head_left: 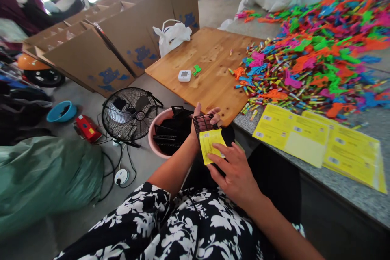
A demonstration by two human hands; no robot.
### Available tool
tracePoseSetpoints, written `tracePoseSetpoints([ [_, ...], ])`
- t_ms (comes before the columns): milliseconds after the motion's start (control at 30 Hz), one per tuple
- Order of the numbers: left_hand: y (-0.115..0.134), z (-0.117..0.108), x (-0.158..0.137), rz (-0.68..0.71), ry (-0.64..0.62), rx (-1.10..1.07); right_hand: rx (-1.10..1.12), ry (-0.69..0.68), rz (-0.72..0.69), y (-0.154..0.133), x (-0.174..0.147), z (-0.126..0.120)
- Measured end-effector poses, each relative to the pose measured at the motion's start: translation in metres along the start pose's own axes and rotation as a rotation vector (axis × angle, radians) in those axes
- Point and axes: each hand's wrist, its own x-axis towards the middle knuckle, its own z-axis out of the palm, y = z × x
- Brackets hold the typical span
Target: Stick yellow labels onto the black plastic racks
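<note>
My left hand (196, 124) holds a small black plastic rack with a grid of openings (202, 122), thumb on one side and fingertips curled round the other. A yellow printed label (210, 146) lies against the lower part of this rack and covers it there. My right hand (233, 170) rests its outstretched, parted fingers on the label's face; its thumb is mostly hidden. Just left of my left wrist, a pink tub (152, 140) contains several black plastic pieces (167, 136). Sheets of yellow labels (291, 130) lie on the grey stone ledge to my right.
A wooden board (210, 55) bears a white digital device (184, 75) and a green toy piece (196, 70). Colourful toy guns and small tubes (317, 61) form a heap at right. A black fan (131, 115), power cords and cardboard boxes (122, 36) stand at left.
</note>
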Motion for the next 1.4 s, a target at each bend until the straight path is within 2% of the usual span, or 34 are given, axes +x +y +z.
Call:
tracePoseSetpoints([
  [100, 0.003, 0.000, -0.001, 0.017, -0.012, -0.023, -0.042, -0.055, 0.064, -0.008, -0.003, -0.004],
  [167, 0.007, 0.000, -0.003, 0.039, -0.009, -0.029, -0.047, -0.043, 0.099, -0.010, -0.005, -0.006],
  [267, 0.013, -0.001, -0.006, 0.083, -0.023, -0.038, 0.035, 0.147, 0.248, -0.005, -0.008, -0.004],
  [333, 0.016, -0.001, -0.008, 0.110, -0.048, -0.049, 0.198, 0.234, 0.454, 0.001, -0.008, 0.001],
  [367, 0.017, -0.001, -0.009, 0.118, -0.057, -0.049, 0.325, 0.220, 0.565, 0.004, -0.007, 0.003],
  [433, 0.018, 0.000, -0.008, 0.121, -0.056, -0.027, 0.626, 0.107, 0.736, 0.008, -0.004, 0.008],
  [500, 0.017, 0.001, -0.007, 0.114, -0.025, 0.019, 0.873, 0.009, 0.818, 0.009, -0.001, 0.012],
  [567, 0.013, 0.002, -0.006, 0.112, 0.030, 0.073, 0.962, 0.016, 0.851, 0.010, 0.002, 0.014],
  [667, 0.004, 0.001, -0.010, 0.139, 0.101, 0.147, 0.902, 0.136, 0.873, 0.014, 0.004, 0.012],
  [800, -0.015, -0.006, -0.021, 0.170, 0.094, 0.291, 0.849, 0.222, 0.880, 0.023, 0.002, 0.011],
  [933, -0.032, -0.014, -0.026, 0.188, 0.181, 0.502, 0.846, 0.215, 0.906, 0.032, -0.003, 0.016],
  [1000, -0.038, -0.015, -0.024, 0.229, 0.279, 0.507, 0.871, 0.197, 0.925, 0.034, -0.005, 0.019],
  [1100, -0.042, -0.013, -0.020, 0.207, 0.376, 0.502, 0.900, 0.182, 0.960, 0.038, -0.006, 0.018],
  [1233, -0.042, -0.006, -0.023, 0.160, 0.317, 0.645, 0.851, 0.154, 0.913, 0.051, -0.001, 0.008],
  [1400, -0.045, 0.003, -0.025, 0.024, 0.103, 0.840, 1.042, 0.093, 0.975, 0.069, 0.003, 0.000],
])
